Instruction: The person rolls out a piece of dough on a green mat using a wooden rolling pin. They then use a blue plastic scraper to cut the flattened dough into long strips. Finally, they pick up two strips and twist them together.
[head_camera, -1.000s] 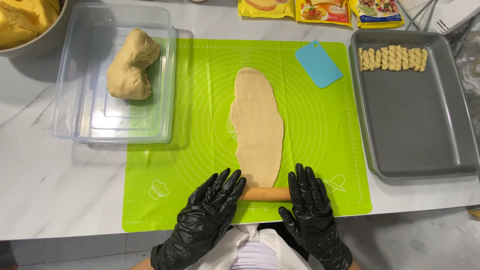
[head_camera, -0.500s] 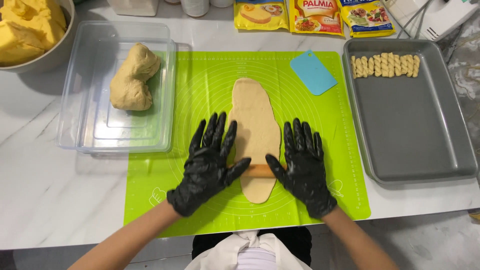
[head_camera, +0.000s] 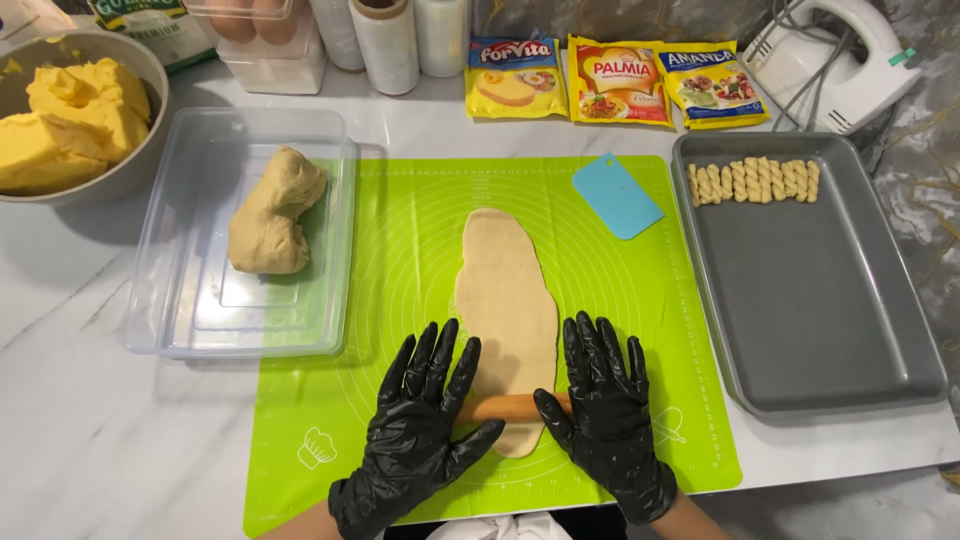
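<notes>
A long oval sheet of pale dough (head_camera: 505, 290) lies lengthwise on a green silicone mat (head_camera: 400, 250). A thin wooden rolling pin (head_camera: 508, 407) lies across the dough's near end. My left hand (head_camera: 425, 425) and my right hand (head_camera: 608, 415), both in black gloves, press palm-down on the pin's two ends with fingers spread. The pin's ends are hidden under my palms.
A clear plastic tub (head_camera: 190, 300) with a dough lump (head_camera: 270, 210) stands to the left. A grey baking tray (head_camera: 810, 310) with several twisted dough pieces (head_camera: 752, 181) is on the right. A blue scraper (head_camera: 617, 196), a bowl of yellow butter (head_camera: 70, 125), sachets and a hand mixer (head_camera: 835, 60) sit farther back.
My hands rolled the pin from the dough's near tip up onto the sheet, then slightly back toward me. The view now takes in more of the counter's far side.
</notes>
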